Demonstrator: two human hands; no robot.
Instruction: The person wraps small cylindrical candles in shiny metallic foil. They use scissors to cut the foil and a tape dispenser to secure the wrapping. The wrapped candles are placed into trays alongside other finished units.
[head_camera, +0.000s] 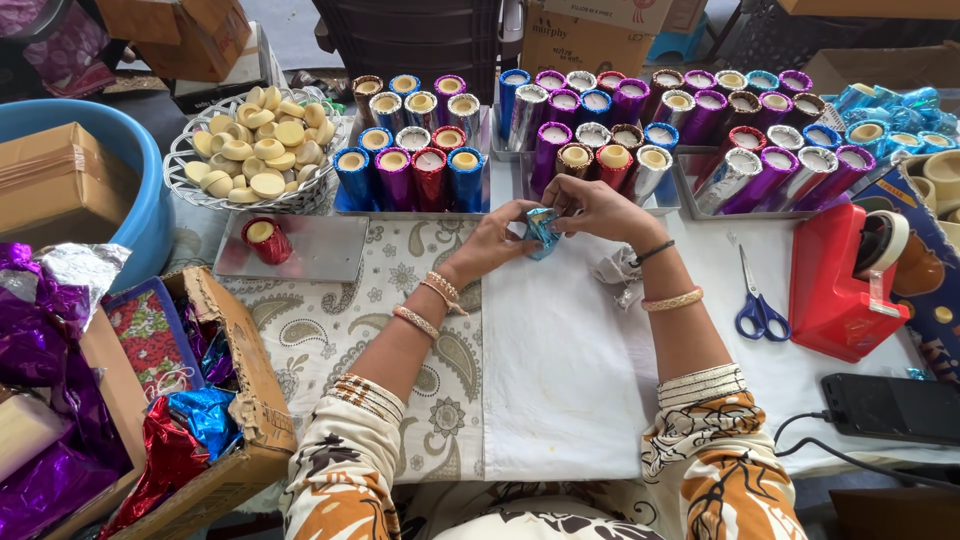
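My left hand and my right hand meet over the white sheet on the table, both gripping a small roll wrapped in shiny blue foil. The fingers pinch its foil from either side. Just beyond my hands stand metal trays packed with upright foil-wrapped rolls in blue, purple, red and silver. A single red-wrapped roll lies on a flat metal tray to the left.
A basket of pale round discs sits at the back left. A cardboard box with coloured foil sheets is at the left. Blue scissors, a red tape dispenser and a black phone lie at the right.
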